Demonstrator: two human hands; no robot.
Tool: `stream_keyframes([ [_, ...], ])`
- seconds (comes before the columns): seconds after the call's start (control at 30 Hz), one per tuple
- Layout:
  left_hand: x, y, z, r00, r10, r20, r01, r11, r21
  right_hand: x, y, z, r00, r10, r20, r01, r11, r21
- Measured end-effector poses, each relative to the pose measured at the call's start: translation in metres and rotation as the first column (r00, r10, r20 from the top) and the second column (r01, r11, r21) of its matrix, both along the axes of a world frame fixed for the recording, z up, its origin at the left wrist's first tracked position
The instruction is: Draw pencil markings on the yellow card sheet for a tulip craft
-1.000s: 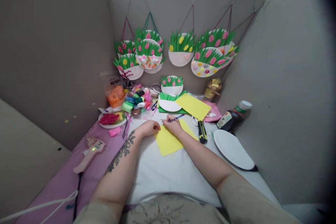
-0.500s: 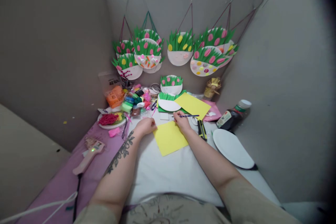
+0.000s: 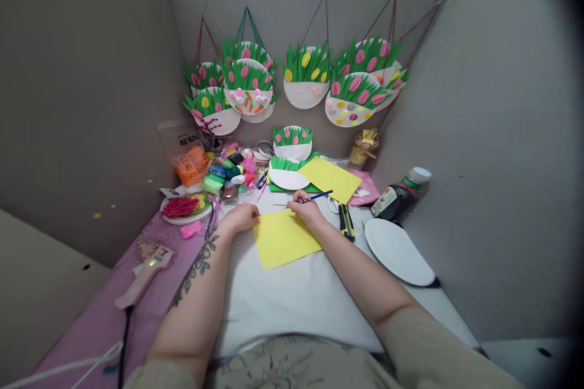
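A yellow sheet [image 3: 287,240] lies on the white cloth in front of me. My left hand [image 3: 245,217] is closed at its upper left corner, with the fingertips pinched on the edge. My right hand [image 3: 305,208] rests at the sheet's top edge, its fingers wrapped round a dark blue pencil [image 3: 319,196]. The pencil slants up to the right, and its tip is hidden by my fingers. Just beyond that hand lies a small white block [image 3: 280,199]. A yellow-and-black utility knife [image 3: 346,222] lies to the right of my right wrist.
Behind are a second yellow sheet [image 3: 329,177], a plate craft with paper grass [image 3: 289,179] and bagged coloured clay [image 3: 228,173]. A dark bottle [image 3: 398,197] and cut white plate [image 3: 399,252] are at right. A pink glue gun [image 3: 145,276] lies at left. Plate baskets [image 3: 305,94] hang on the wall.
The pencil has turned from nearly level to a steeper slant, and my right hand has come down to the sheet's top edge. The whole view has shifted slightly.
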State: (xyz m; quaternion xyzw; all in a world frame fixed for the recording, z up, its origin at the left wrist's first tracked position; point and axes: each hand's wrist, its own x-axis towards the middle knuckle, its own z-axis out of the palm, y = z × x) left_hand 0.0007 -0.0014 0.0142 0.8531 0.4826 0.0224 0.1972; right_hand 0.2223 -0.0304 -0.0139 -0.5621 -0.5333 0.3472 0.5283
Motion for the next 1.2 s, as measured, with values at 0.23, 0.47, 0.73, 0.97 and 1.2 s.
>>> stream_keyframes([
  [0.23, 0.004, -0.004, 0.0, 0.998, -0.034, 0.051, 0.03, 0.996, 0.086, -0.006, -0.003, 0.001, 0.995, -0.045, 0.086, 0.037, 0.995, 0.088],
  [0.47, 0.017, -0.005, -0.004, 0.981, -0.148, 0.123, 0.134, 0.984, 0.115, -0.015, -0.001, -0.012, 0.981, -0.055, 0.187, 0.032, 0.991, 0.128],
  [0.73, 0.017, 0.0, -0.012, 0.96, -0.22, 0.174, 0.21, 0.975, 0.077, -0.016, 0.0, -0.018, 0.97, -0.043, 0.238, 0.015, 0.993, 0.117],
  [0.97, 0.015, 0.004, -0.019, 0.957, -0.21, 0.2, 0.206, 0.978, 0.041, -0.017, 0.0, -0.019, 0.966, -0.046, 0.255, 0.019, 0.994, 0.109],
  [1.2, 0.015, 0.003, -0.02, 0.959, -0.188, 0.212, 0.188, 0.982, 0.023, -0.017, -0.001, -0.019, 0.963, -0.042, 0.265, 0.015, 0.994, 0.104],
])
